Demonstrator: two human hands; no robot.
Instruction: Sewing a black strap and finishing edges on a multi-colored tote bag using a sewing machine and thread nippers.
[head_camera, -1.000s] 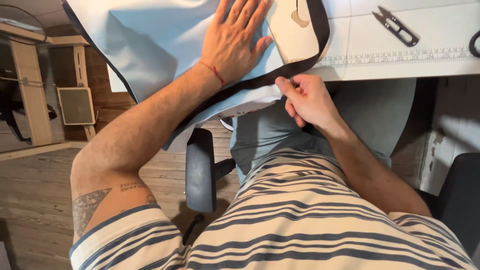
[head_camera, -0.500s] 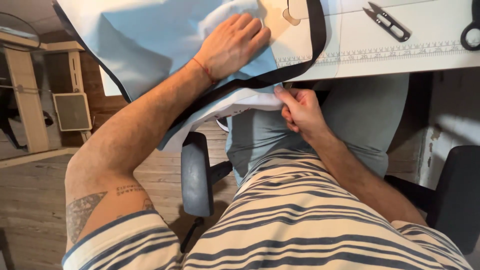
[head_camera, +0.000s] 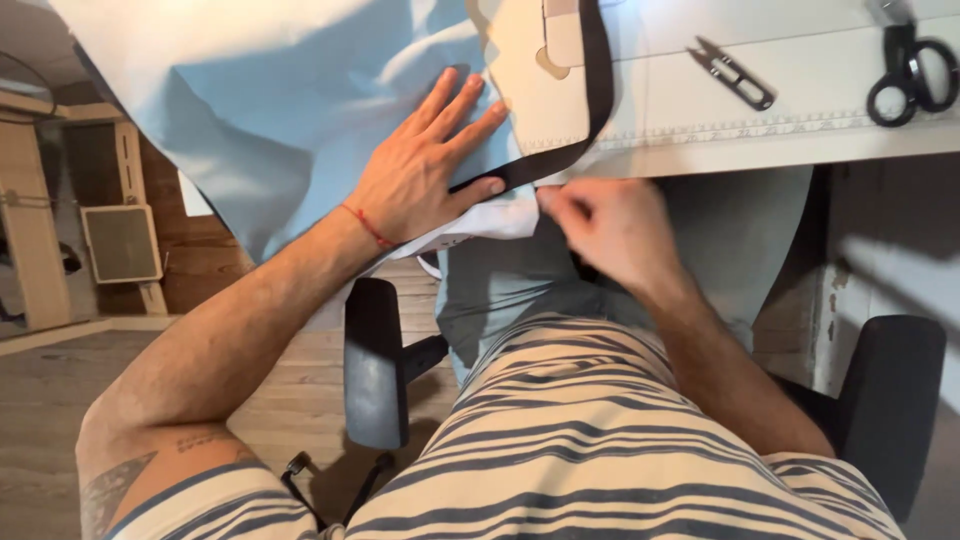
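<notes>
**Left hand flattens out again while the right works the cloth's edge**

Since half a second ago the left hand (head_camera: 425, 175) has gone from curled on the cloth to lying flat, fingers spread and pointing up and to the right, palm pressed on the pale blue cloth (head_camera: 260, 110). A thin red string shows around that wrist. The right hand (head_camera: 610, 235) sits slightly farther right than before, at the table edge, and is blurred; its fingers look closed on the white fold of cloth just under the table edge, though the blur makes the grip hard to confirm.

The cloth covers the left part of the white table (head_camera: 800, 135) and hangs over its near edge toward the floor. A black strap (head_camera: 575, 140) runs down beside a tan pattern piece (head_camera: 535, 90) and curves left under the tips of the left hand's fingers, so strap and hand touch. The pattern piece lies on the cloth, just right of the left fingertips.

Farther right on the table, well apart from both hands, lie small thread snips (head_camera: 730, 72) and, near the right border, black-handled scissors (head_camera: 915, 75). A printed ruler line runs along the table's front.

Below the table, the person's grey trousers and striped shirt fill the lower middle. The black chair armrest (head_camera: 375, 360) stands on the left, another on the right. Wooden floor and a wooden frame show at far left
</notes>
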